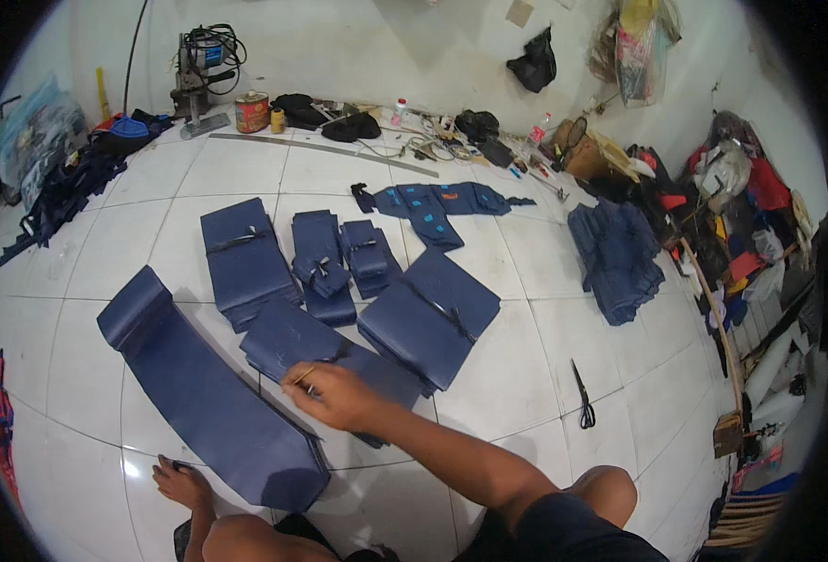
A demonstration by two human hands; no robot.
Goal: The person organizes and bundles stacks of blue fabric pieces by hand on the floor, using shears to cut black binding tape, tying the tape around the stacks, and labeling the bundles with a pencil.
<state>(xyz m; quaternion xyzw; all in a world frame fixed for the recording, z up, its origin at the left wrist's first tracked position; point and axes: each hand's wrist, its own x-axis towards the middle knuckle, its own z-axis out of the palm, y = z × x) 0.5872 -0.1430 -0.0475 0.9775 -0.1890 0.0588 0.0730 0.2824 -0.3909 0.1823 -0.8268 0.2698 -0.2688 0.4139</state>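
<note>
My right hand (332, 395) reaches over a tied stack of navy fabric pieces (288, 335), its fingers pinching a thin tan pencil-like stick (303, 375). Whether the stick's tip touches the cloth, I cannot tell. Low on the left, my left hand (184, 484) is by the tiled floor with fingers curled around something small and dark, too unclear to name. Between the hands lies a long navy fabric stack (217, 393), its far end folded over. Beyond are more navy bundles bound with black strips: a tall one (245, 262), two small ones (320, 262) (367, 253) and a wide one (433, 314).
Black scissors (583, 398) lie on the right, below a crumpled navy fabric pile (615, 258). A patterned navy cloth strip (442, 206) and a long metal ruler (325, 153) lie farther back. A cutting machine (203, 75) stands by the wall; cluttered scraps (742, 215) line the right side.
</note>
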